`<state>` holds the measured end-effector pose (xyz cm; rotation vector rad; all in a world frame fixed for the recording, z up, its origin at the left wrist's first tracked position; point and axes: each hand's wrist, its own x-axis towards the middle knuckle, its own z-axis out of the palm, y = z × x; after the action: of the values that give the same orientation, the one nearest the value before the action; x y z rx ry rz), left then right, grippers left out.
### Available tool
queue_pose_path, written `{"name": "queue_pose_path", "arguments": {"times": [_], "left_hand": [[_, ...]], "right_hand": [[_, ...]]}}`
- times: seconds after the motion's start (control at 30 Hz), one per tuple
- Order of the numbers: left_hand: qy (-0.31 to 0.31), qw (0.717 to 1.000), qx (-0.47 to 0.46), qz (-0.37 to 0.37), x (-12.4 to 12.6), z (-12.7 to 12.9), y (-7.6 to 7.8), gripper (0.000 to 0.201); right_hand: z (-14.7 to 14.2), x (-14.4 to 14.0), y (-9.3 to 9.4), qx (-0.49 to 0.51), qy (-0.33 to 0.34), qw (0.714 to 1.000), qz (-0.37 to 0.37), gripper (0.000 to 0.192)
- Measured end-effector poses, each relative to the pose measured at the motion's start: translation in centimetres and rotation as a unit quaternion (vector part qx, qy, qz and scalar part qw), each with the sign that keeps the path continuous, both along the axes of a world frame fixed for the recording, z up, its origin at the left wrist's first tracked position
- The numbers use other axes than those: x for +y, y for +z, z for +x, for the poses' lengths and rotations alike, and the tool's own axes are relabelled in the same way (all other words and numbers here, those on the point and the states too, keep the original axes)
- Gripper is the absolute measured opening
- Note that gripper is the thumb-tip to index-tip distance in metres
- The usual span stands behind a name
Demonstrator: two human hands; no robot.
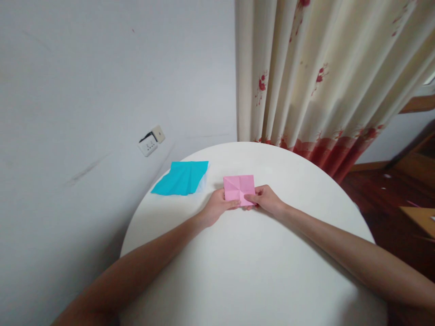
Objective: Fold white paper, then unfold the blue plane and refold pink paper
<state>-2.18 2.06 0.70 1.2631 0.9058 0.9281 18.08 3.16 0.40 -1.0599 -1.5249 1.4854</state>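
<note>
Round white smooth-topped table (258,271) nearest, bare forearms reaching across it. Left hand (217,206) and right hand (267,199) both pinch near edge of small pink creased paper square (239,188), fingertips closed on it from either side (grip likely steadies it flat for folding). Pink sheet thin, matte, fold lines radiating from centre, lying mid-table. Turquoise folded paper sheet (181,178) lies apart, at table's far left rim. Cream red-flowered pleated curtain (319,81) behind.

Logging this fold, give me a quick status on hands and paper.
Left hand and right hand both pinch pink paper near edge. Blue paper lies apart, left.
</note>
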Motion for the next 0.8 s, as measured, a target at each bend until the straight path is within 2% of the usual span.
{"name": "queue_pose_path", "arguments": {"times": [0.3, 0.47, 0.6, 0.8], "left_hand": [[0.022, 0.999, 0.03, -0.015, -0.27, 0.32, 0.56, 0.053], [0.031, 0.999, 0.0, 0.006, -0.08, 0.17, -0.03, 0.045], [0.042, 0.999, -0.008, 0.001, -0.03, 0.2, -0.29, 0.047], [0.096, 0.995, -0.001, -0.007, -0.22, 0.53, -0.07, 0.046]], "right_hand": [[-0.3, -0.13, 0.32, 0.004, -0.008, 1.0, -0.015, 0.035], [-0.22, -0.12, -0.01, 0.01, 0.016, 1.0, -0.012, 0.034], [-0.15, -0.36, -0.03, 0.006, 0.042, 0.999, 0.014, 0.037], [-0.39, -0.81, 0.32, -0.007, 0.071, 0.997, 0.024, 0.038]]}}
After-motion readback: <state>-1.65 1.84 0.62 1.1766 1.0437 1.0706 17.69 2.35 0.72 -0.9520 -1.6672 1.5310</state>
